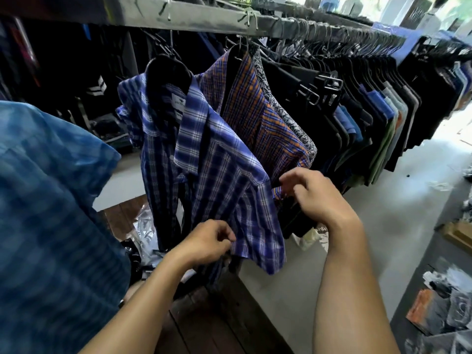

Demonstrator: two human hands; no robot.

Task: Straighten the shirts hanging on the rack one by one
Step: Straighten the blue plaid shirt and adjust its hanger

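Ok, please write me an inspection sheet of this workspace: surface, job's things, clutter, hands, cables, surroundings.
Surface: grey concrete floor; dark wooden boards under the hands.
Job's things: blue-and-white plaid short-sleeved shirt on a black hanger, front open; orange-and-blue checked shirt next behind it; both hang from the grey metal rail.
Clutter: clear plastic bags on the floor at left; scattered packets at right.
Hands: left hand pinches the plaid shirt low down; right hand curled where both shirts' sleeves meet, hold unclear.
Cables: nothing seen.
Surroundings: long row of dark garments on the rail; blurred blue cloth at near left.
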